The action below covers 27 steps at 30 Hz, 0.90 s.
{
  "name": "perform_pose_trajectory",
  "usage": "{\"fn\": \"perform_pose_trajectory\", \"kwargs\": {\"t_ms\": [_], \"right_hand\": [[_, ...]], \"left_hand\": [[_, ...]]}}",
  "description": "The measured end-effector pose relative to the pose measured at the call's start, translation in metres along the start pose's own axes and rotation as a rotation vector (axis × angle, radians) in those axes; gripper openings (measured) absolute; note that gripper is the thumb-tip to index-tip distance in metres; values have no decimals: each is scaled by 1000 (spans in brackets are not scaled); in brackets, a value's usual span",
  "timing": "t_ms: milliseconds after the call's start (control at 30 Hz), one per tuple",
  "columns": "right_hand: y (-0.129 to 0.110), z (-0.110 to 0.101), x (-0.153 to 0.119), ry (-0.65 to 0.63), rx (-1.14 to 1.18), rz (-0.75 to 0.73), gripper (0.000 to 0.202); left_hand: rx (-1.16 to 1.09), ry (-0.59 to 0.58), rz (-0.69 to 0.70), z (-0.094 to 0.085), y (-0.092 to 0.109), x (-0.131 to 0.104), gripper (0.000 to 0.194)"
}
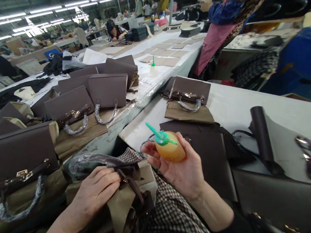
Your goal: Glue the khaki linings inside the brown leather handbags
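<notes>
My right hand (pixel 178 168) holds a squeeze bottle (pixel 171 151) of amber liquid. Its green nozzle points up and to the left. Lower down, my left hand (pixel 98 188) is closed over the edge of a partly made bag (pixel 119 206) on my lap, with olive lining and a plastic-wrapped handle (pixel 91 161). What its fingertips grip is hidden under the hand. Close on the left lies a dark brown handbag (pixel 14 156) with gold-coloured hardware and a wrapped handle.
More brown bags (pixel 108 88) cover the left table. A dark bag panel (pixel 214 158) and a rolled piece (pixel 262 134) lie on the right table (pixel 231 105). Another green-tipped bottle (pixel 153 68) stands farther back. A person in a pink apron (pixel 215 43) is beyond, near flat beige pieces (pixel 163 50).
</notes>
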State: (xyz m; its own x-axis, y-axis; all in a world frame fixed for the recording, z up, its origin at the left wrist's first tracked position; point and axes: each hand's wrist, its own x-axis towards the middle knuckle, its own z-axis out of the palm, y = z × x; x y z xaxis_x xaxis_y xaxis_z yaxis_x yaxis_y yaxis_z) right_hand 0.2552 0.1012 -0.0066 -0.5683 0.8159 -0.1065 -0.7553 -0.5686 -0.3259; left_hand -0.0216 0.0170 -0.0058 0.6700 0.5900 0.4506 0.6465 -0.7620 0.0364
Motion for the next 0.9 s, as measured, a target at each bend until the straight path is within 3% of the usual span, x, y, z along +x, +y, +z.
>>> {"fn": "perform_pose_trajectory", "kwargs": {"t_ms": [133, 233, 367, 533, 633, 900], "right_hand": [[4, -20, -21, 94, -65, 76, 40], [14, -27, -40, 197, -48, 25, 27], [23, -13, -54, 137, 45, -19, 47], [33, 3, -43, 87, 90, 7, 59], [40, -2, -30, 57, 105, 70, 63], [53, -23, -8, -58, 300, 218, 64]], "left_hand": [[-17, 37, -65, -1, 9, -1, 22], [57, 97, -90, 1, 12, 2, 26], [109, 58, -100, 9, 15, 4, 24], [41, 72, -32, 19, 20, 6, 31], [47, 107, 26, 20, 19, 6, 36], [57, -43, 143, 18, 18, 6, 35]]}}
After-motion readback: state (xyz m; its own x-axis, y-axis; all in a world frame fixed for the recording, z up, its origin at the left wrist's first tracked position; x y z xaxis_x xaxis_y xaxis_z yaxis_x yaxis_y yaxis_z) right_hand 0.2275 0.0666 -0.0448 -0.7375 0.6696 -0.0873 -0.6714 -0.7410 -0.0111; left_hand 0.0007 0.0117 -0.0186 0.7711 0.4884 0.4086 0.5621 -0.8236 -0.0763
